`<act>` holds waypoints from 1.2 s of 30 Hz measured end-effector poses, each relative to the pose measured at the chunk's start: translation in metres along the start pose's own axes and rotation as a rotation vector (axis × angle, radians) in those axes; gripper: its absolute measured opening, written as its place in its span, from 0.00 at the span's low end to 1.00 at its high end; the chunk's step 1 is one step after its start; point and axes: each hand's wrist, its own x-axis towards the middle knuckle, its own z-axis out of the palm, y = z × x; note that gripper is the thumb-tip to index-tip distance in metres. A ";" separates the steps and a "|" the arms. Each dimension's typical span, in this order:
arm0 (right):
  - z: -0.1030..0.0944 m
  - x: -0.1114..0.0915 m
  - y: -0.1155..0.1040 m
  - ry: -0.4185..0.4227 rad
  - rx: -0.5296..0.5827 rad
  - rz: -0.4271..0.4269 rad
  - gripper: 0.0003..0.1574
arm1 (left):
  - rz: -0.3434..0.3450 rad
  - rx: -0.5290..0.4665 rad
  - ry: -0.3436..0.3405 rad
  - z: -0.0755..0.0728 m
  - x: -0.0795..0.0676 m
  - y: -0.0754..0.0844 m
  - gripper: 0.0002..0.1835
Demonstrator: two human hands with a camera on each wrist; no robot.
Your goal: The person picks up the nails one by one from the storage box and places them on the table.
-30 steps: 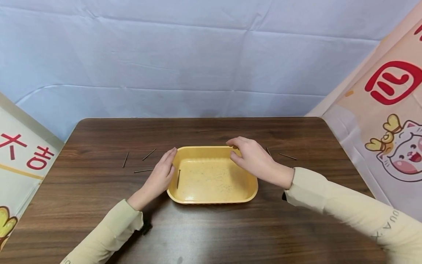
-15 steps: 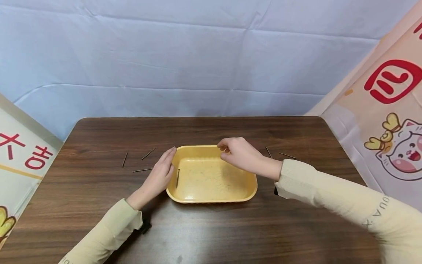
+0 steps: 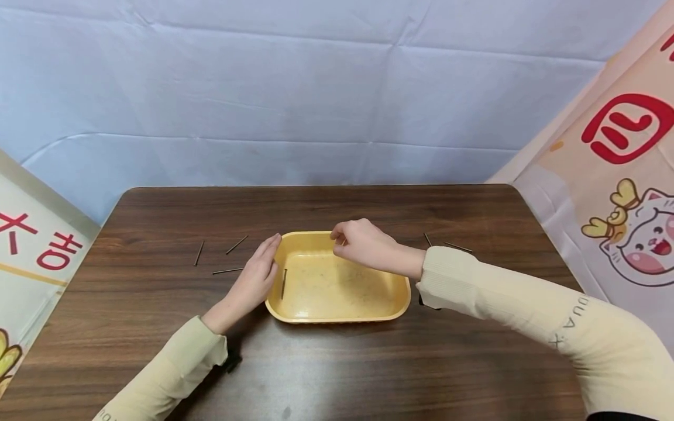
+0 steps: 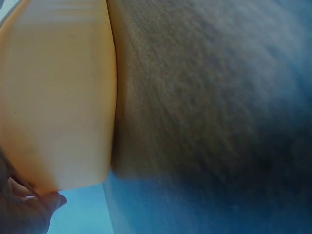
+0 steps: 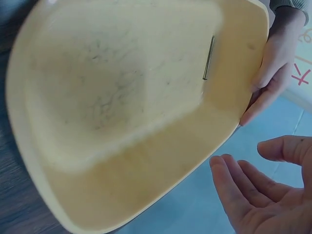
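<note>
A yellow plastic tray sits on the dark wood table. In it, near its left wall, lies one long thin nail, which also shows in the right wrist view. My left hand rests along the tray's left side with its fingers nearly straight. Over the tray's far rim, right of its middle, is my right hand. Its thumb and fingertips stand apart in the right wrist view, with nothing between them. In the left wrist view, fingers of my left hand appear beside the tray's outer wall.
Three nails lie left of the tray, including one standing nearly lengthwise and one slanted nail. Further nails lie to the right, behind my right sleeve. A pale cloth backdrop hangs behind the table, with printed banners at either side.
My right hand has moved left over the tray's far side, its forearm following. The left hand, the tray and the nails have stayed in place.
</note>
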 end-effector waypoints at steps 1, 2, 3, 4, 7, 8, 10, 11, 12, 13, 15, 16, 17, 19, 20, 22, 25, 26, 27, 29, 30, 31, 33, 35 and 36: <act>0.001 0.002 -0.001 -0.006 -0.003 0.000 0.19 | 0.000 0.000 0.000 0.000 0.000 0.000 0.25; 0.002 0.003 -0.001 -0.014 -0.006 0.001 0.19 | -0.002 -0.001 0.000 0.000 0.000 0.000 0.25; 0.003 0.005 -0.002 -0.024 -0.007 0.003 0.19 | -0.002 -0.001 -0.001 0.000 0.000 0.000 0.26; 0.004 0.006 -0.003 -0.031 -0.006 0.002 0.19 | -0.002 -0.001 -0.001 0.000 0.000 0.000 0.26; 0.008 0.011 -0.005 -0.046 -0.007 0.001 0.19 | -0.006 -0.005 -0.009 -0.001 0.000 0.000 0.26; 0.009 0.012 -0.006 -0.048 -0.007 0.001 0.18 | -0.005 -0.006 -0.008 0.000 0.000 0.000 0.26; 0.012 0.014 -0.007 -0.047 -0.002 -0.004 0.18 | -0.002 -0.008 -0.007 0.000 0.000 0.000 0.26; 0.012 0.015 -0.008 -0.050 0.001 -0.004 0.18 | -0.001 -0.009 -0.007 0.000 0.000 0.000 0.26; 0.013 0.015 -0.008 -0.052 0.006 -0.004 0.17 | 0.001 -0.009 -0.003 0.000 0.000 0.000 0.26; 0.014 0.016 -0.009 -0.058 0.012 -0.002 0.17 | 0.003 -0.008 -0.001 0.001 0.000 0.000 0.26; 0.015 0.017 -0.010 -0.073 0.027 0.001 0.17 | 0.005 -0.008 0.003 0.001 0.000 0.000 0.26; 0.016 0.018 -0.010 -0.080 0.031 0.005 0.17 | 0.005 -0.007 0.003 0.001 0.000 0.000 0.26; 0.017 0.018 -0.010 -0.084 0.032 0.010 0.17 | 0.005 -0.005 0.003 0.001 0.000 -0.001 0.26; 0.018 0.021 -0.010 -0.091 0.038 0.025 0.17 | 0.005 -0.004 0.003 0.001 0.000 -0.001 0.26; 0.019 0.022 -0.010 -0.094 0.040 0.034 0.16 | 0.006 -0.003 0.004 0.001 0.001 -0.001 0.26; 0.022 0.025 -0.010 -0.105 0.045 0.053 0.15 | 0.005 -0.001 0.007 0.001 0.000 -0.001 0.26; 0.026 0.031 -0.009 -0.128 0.055 0.075 0.13 | 0.006 0.000 0.012 0.001 0.000 -0.001 0.26; 0.027 0.032 -0.009 -0.135 0.058 0.078 0.13 | 0.007 0.000 0.013 0.001 0.000 -0.001 0.26; 0.028 0.033 -0.009 -0.140 0.060 0.077 0.13 | 0.007 0.000 0.014 0.001 0.000 -0.001 0.26; 0.030 0.036 -0.009 -0.149 0.067 0.080 0.13 | 0.007 0.000 0.015 0.001 0.000 -0.001 0.26; 0.031 0.036 -0.008 -0.153 0.075 0.081 0.13 | 0.007 -0.001 0.016 0.002 0.000 -0.002 0.26; 0.032 0.037 -0.008 -0.157 0.084 0.083 0.13 | 0.007 -0.002 0.016 0.002 0.000 -0.002 0.26; 0.034 0.039 -0.007 -0.162 0.098 0.085 0.12 | 0.006 -0.004 0.018 0.002 0.000 -0.002 0.26; 0.036 0.041 -0.006 -0.168 0.108 0.085 0.12 | 0.004 -0.005 0.016 0.002 0.000 -0.002 0.26; 0.038 0.042 -0.005 -0.171 0.113 0.085 0.12 | 0.004 -0.005 0.016 0.002 0.000 -0.002 0.26</act>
